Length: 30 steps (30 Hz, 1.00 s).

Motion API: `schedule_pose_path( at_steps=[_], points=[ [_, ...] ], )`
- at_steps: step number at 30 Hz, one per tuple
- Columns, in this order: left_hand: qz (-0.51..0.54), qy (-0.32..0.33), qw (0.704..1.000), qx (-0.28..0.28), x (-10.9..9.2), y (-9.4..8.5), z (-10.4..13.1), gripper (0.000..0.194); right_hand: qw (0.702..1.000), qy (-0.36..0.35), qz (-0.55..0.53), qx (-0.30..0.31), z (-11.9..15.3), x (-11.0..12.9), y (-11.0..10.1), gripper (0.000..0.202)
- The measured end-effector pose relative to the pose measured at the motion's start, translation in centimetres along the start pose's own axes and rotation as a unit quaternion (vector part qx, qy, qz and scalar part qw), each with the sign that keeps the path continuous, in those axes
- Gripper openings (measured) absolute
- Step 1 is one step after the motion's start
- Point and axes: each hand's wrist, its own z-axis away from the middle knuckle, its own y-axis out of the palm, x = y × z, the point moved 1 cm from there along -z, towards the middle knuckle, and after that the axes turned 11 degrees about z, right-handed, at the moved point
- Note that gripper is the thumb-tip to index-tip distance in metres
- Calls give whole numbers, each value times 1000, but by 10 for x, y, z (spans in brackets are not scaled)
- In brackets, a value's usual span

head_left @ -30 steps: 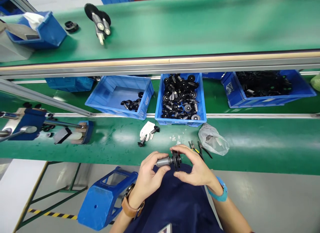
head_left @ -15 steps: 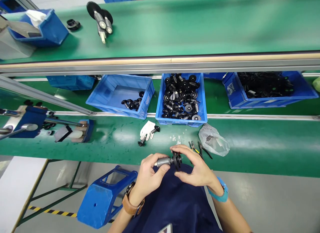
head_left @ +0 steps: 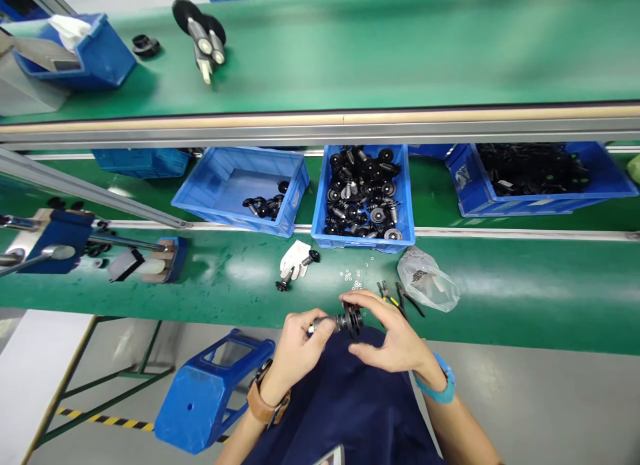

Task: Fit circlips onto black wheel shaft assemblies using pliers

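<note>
so the shaft part (head_left: pixel 345 322) is grey and black, workbench (head_left: pixel 525 285) green, stool (head_left: pixel 193 398) blue, wristband (head_left: pixel 443 384) turquoise, floor tape (head_left: pixel 107 420) striped yellow and black, glove (head_left: pixel 294 254) plain white

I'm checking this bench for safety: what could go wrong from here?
The shafted part, held by the left hand near the bench edge, could drop to the floor if it slips. The right hand might also scatter the loose rings or nudge the black pliers beyond it.
</note>
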Motion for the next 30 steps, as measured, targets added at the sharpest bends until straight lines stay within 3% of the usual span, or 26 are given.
schedule_pose_path(
  at_steps=[13,30],
  points=[
    [101,-161,982,4,8,9,-1,83,1000,22,-7,8,0,-7,2,68],
    [167,-211,963,11,8,16,0,83,999,30,-10,22,1,-11,4,66]
  ],
)
